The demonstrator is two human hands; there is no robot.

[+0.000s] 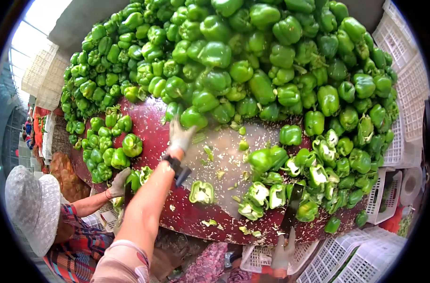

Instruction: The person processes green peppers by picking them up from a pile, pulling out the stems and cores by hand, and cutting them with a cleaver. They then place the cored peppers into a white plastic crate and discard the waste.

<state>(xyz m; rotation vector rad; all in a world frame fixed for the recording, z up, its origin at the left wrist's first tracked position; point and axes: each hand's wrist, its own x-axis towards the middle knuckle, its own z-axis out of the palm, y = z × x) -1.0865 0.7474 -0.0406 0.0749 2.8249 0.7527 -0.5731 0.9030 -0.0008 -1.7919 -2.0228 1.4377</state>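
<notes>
My left hand (180,137), in a pale glove, reaches to the near edge of a big heap of green bell peppers. Its fingers are spread, with the tips right at a bell pepper (193,118). A dark band (176,170) circles that wrist. Low at the table's front edge, my gloved right hand (283,250) grips a knife with a broad dark blade (292,207) pointing away from me. Beside the blade lie cut peppers (259,193) with pale insides showing. One pepper half (201,192) rests cut side up between my hands.
Seeds and scraps litter the dark red table (149,115). At left, a person in a grey hat (31,207) has a gloved hand (118,184) by a smaller pepper group (106,151). White plastic crates (356,257) stand at front right, with more crates (410,94) along the right.
</notes>
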